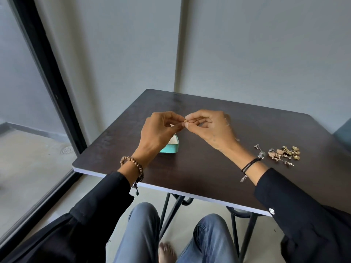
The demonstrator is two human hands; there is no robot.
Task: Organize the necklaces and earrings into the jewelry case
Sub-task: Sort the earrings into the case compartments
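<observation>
Both of my hands are raised above the middle of the dark table point(190, 168). My left hand point(159, 130) and my right hand point(209, 128) pinch a small gold earring point(186, 120) between their fingertips. Just below and behind my left hand stands the small turquoise jewelry case point(171, 148), open, with a white inside; my hand hides most of it. A loose pile of gold and silver jewelry point(281, 153) lies on the table near my right wrist.
The table's white front edge point(171, 188) runs close to my knees. A grey wall stands behind the table, and a glass pane in a black frame point(43, 76) is at the left. A dark chair corner point(343, 133) shows at the far right.
</observation>
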